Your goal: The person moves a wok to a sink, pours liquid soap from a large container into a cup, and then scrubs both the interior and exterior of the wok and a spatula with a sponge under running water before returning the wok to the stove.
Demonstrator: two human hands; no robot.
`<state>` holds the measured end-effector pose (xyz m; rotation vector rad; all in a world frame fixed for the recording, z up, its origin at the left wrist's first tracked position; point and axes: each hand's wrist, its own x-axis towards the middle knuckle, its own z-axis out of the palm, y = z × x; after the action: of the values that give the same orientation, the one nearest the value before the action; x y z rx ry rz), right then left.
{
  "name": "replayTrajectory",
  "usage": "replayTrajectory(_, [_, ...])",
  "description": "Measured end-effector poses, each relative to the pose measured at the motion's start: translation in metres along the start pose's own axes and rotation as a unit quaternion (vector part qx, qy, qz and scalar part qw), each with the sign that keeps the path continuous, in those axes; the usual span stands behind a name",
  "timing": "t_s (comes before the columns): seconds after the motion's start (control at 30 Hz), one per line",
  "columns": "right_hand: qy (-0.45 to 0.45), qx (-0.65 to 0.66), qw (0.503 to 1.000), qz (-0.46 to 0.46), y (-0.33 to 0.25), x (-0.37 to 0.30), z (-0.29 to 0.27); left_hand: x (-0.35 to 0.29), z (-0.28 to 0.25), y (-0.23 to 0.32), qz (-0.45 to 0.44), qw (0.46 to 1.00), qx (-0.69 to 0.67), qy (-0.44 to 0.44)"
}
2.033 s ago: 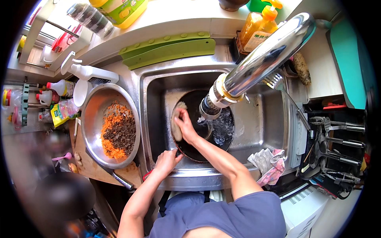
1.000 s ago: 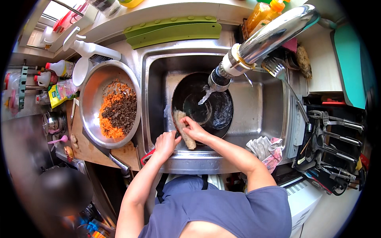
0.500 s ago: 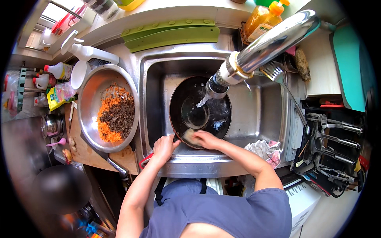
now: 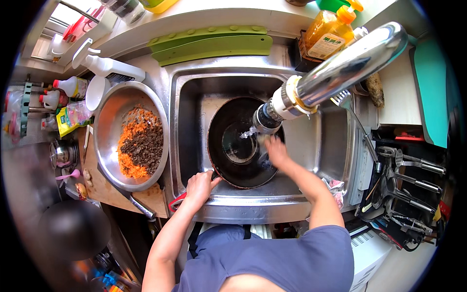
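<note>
Scrubbing a dark pan in the sink.
I see the pan in the sink under the tap; my left hand has its fingers closed on the near rim, my right hand presses inside, grip unclear.

The far rim of the dark pan is covered by the tap head. What is gripped in the right hand is blurred, perhaps a sponge. The pan's handle is hidden under the left hand. The orange bottle is cut off by the upper edge.
</note>
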<state>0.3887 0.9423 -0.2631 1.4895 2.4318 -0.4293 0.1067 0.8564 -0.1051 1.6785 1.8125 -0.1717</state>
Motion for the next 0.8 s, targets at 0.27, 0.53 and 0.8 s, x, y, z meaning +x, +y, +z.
replayTrajectory(0.27, [0.004,0.730,0.680,-0.071,-0.154,0.042,-0.029,0.002,0.002,-0.003,0.008,1.000,0.002,-0.011])
replayTrajectory(0.53, [0.014,0.460,0.880,-0.117,-0.107,-0.015,-0.006,0.001,0.004,-0.005,0.000,1.000,-0.023,-0.004])
replayTrajectory(0.8, [0.186,0.307,0.921,0.150,-0.050,0.069,0.041,0.001,-0.001,0.008,-0.002,0.999,-0.035,-0.032])
